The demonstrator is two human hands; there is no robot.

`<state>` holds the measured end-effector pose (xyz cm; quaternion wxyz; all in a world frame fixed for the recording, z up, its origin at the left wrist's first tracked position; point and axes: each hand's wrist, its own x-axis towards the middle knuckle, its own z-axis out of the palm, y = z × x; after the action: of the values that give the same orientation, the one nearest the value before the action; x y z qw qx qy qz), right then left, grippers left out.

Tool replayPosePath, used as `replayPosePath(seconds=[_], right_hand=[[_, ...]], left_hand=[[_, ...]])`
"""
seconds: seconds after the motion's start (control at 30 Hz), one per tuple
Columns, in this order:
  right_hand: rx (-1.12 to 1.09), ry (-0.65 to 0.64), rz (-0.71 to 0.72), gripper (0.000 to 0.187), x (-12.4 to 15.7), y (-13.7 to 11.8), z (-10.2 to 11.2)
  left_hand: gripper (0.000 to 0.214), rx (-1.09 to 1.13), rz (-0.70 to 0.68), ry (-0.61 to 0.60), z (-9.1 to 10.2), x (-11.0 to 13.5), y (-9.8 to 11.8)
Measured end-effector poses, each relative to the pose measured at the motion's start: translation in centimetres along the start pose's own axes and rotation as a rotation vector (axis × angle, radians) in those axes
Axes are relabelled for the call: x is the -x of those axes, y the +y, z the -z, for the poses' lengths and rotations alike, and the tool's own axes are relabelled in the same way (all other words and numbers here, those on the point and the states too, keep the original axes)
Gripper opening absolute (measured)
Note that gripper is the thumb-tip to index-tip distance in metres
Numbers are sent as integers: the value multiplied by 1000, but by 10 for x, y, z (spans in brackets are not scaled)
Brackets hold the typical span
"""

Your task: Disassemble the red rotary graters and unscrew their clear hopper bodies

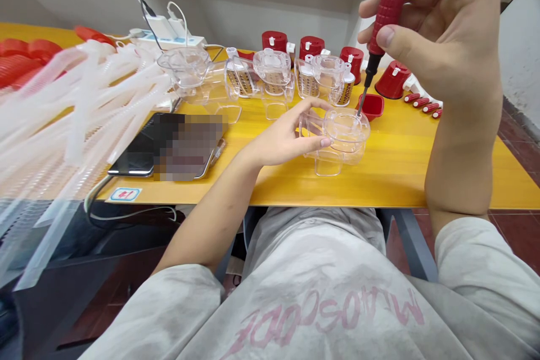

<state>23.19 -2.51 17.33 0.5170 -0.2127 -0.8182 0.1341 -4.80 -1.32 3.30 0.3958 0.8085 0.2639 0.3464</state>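
Note:
A clear plastic housing (343, 140) sits on the yellow table (400, 169) in front of me. My left hand (287, 135) is curled around its left side, fingers and thumb gripping it. My right hand (439, 17) is raised above it and closed on a red-handled screwdriver (386, 14). The screwdriver's black shaft points down, with its tip at the top rim of the housing.
Several clear housings with metal drums (274, 73) and red caps (311, 46) line the back of the table. A small red tray (371, 106) lies behind the housing. A phone (143, 149) lies to the left, beside a stack of translucent plastic parts (63, 112). A power strip (169, 34) sits at the back.

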Motion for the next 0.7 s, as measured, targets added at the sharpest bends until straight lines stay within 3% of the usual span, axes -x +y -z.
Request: replayPosePath(seconds=[0.17, 0.33, 0.7], right_hand=[[127, 12, -24, 55, -4, -3, 1], [85, 46, -25, 66, -1, -4, 3], [17, -5, 51, 60, -3, 8, 6]], left_hand=[[82, -22, -22, 5, 0, 0, -3], [84, -18, -13, 12, -1, 0, -2], [81, 2, -25, 2, -1, 0, -1]])
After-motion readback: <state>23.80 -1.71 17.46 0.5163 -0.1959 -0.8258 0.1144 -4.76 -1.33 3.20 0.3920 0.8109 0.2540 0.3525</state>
